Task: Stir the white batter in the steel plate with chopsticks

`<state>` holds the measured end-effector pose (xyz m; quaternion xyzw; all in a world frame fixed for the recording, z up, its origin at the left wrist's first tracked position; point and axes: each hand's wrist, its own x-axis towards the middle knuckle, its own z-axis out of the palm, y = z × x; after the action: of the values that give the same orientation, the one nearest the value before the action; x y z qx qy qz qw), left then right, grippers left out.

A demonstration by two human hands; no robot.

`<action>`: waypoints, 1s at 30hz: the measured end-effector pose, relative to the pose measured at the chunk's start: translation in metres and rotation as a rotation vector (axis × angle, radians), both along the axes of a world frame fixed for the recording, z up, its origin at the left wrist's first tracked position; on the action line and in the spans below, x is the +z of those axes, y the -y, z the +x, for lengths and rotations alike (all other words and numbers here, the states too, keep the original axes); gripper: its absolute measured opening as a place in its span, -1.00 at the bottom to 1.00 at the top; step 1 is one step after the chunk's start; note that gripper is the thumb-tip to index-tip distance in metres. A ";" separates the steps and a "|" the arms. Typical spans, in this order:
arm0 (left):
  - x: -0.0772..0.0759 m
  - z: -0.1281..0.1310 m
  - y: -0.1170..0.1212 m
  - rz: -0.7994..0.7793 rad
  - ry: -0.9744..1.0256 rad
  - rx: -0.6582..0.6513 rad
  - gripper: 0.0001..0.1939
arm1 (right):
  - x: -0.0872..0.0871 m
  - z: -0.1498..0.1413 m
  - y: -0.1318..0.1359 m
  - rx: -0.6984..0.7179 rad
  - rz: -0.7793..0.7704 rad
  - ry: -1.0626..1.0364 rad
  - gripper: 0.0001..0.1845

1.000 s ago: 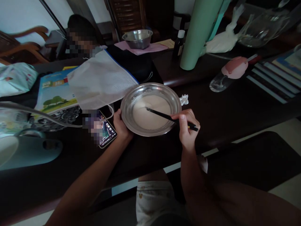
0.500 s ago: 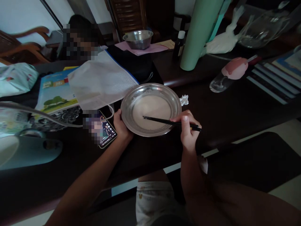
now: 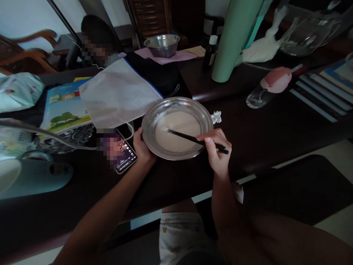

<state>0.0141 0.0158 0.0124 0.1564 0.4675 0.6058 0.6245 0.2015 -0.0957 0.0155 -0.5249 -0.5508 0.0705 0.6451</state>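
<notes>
A wide metal bowl [image 3: 177, 154] stands on the dark table with a pale, creamy liquid [image 3: 180, 123] in it. My left hand [image 3: 143, 150] grips the bowl's left rim, thumb on top and the other fingers hidden beneath. In my right hand [image 3: 216, 147], closed at the bowl's right front, are black chopsticks [image 3: 184, 135]. Their tips dip into the liquid left of its middle. Just left of my left wrist lies a phone [image 3: 125, 158] with its screen lit. A crumpled white tissue [image 3: 216, 117] sits by the bowl's right edge.
Behind the bowl are a white mesh bag [image 3: 116, 92], a smaller metal bowl [image 3: 162, 47], a dark bottle [image 3: 210, 51] and a tall green cylinder [image 3: 234, 40]. A pink-topped clear cup [image 3: 275, 81] and stacked books [image 3: 325, 92] are right. A blue jug [image 3: 41, 176] stands left. A person sits across the table.
My right hand has shifted slightly left, and the chopstick tips have moved a little away from me through the liquid. The left hand stays on the rim. The phone picture has changed.
</notes>
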 end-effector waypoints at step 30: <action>-0.003 -0.001 -0.002 0.003 0.030 0.004 -0.75 | -0.001 0.000 -0.001 0.007 0.050 -0.050 -0.55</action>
<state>0.0135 0.0181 0.0095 0.1475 0.4575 0.6101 0.6298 0.2015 -0.0950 0.0142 -0.5046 -0.5379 0.0722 0.6714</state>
